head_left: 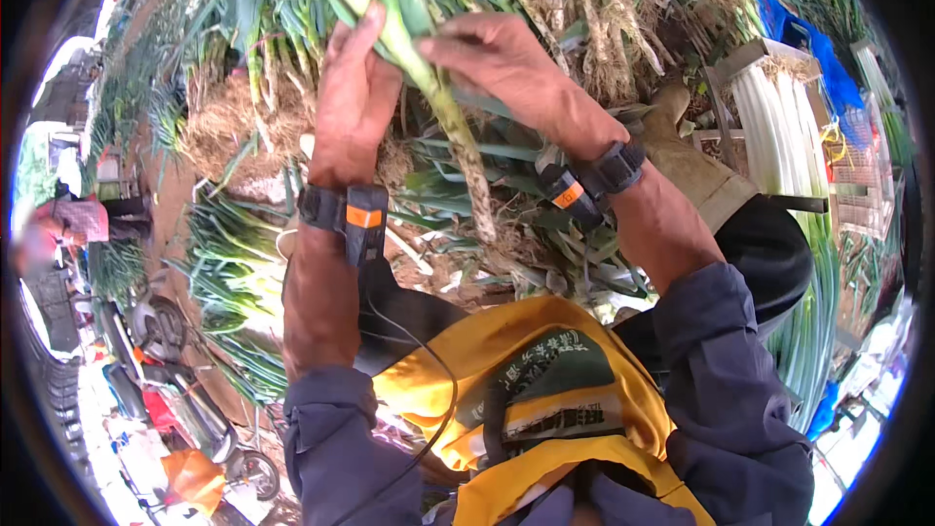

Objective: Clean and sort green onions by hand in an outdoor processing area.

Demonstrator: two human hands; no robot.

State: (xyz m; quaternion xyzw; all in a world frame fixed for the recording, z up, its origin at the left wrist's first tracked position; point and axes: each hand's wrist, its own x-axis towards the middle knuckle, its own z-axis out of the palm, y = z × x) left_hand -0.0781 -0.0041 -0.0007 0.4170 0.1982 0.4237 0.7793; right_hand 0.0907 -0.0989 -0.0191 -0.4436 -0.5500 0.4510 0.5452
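One large green onion [458, 141] slants through the middle of the view, its leaves at the top and its dirt-covered stem and roots pointing down toward my lap. My left hand [353, 102] is closed around its upper part, thumb pressed along the stalk. From the other side, my right hand [506, 68] pinches at the outer leaves where they meet the stem. The fingers partly hide what exactly they grip. Both wrists carry black straps with small orange-marked devices. A yellow apron [555, 321] covers my lap.
Unpeeled green onions with tangled roots [609, 49] are heaped ahead. More bunches lie left [234, 268]. Cleaned white stalks [779, 127] fill a crate at right, near a blue plastic bag [808, 39]. Peelings litter the ground. At far left are a person [88, 221] and a motorbike [185, 399].
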